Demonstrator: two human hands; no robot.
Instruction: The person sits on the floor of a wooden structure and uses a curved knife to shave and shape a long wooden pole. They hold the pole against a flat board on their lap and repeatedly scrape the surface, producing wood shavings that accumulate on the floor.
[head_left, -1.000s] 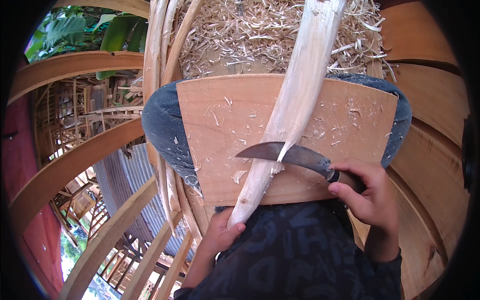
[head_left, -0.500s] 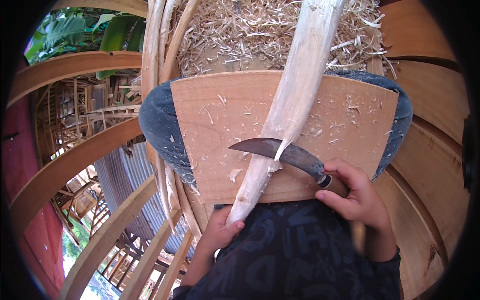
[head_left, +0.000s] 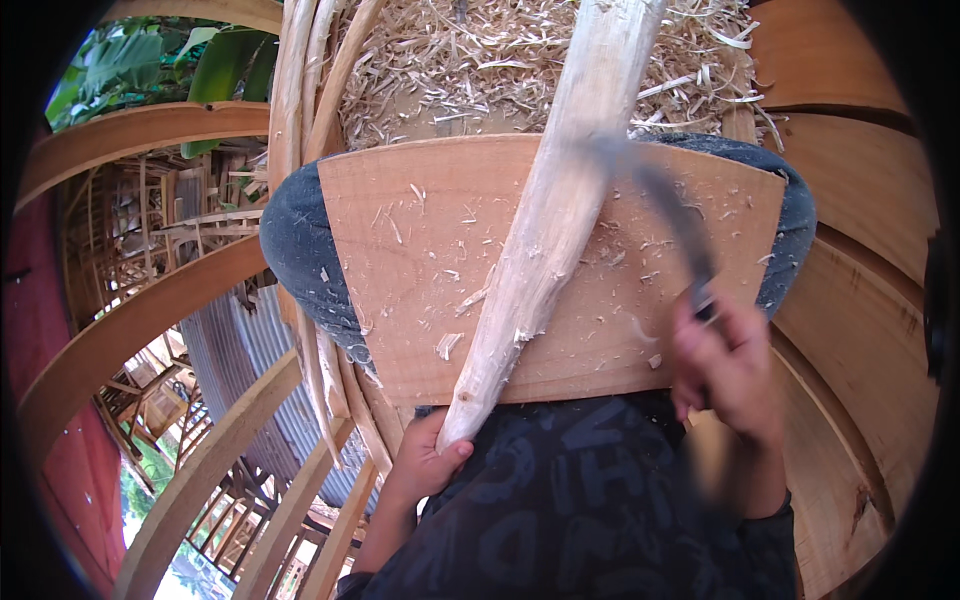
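A long pale stick of stripped wood (head_left: 560,215) slants across a flat wooden board (head_left: 420,290) that rests over my thighs. My left hand (head_left: 432,462) is closed around the stick's near end, by my dark patterned shirt. At the right, my right hand (head_left: 728,365) grips the handle of a curved knife (head_left: 685,225). The blade is smeared by motion; its tip end reaches over the upper part of the stick, and I cannot tell whether it touches. Small wood chips are scattered on the board.
Curly wood shavings (head_left: 450,70) pile up beyond the board. Long wooden strips (head_left: 300,120) lie along the left. Curved wooden ribs (head_left: 150,330) and corrugated metal sheet (head_left: 250,370) show farther left. Broad wooden planks (head_left: 850,290) curve up on the right.
My right hand has swung the knife away from the stick's lower part, up toward its far part. A curled shaving has come off the stick. My left hand keeps its hold.
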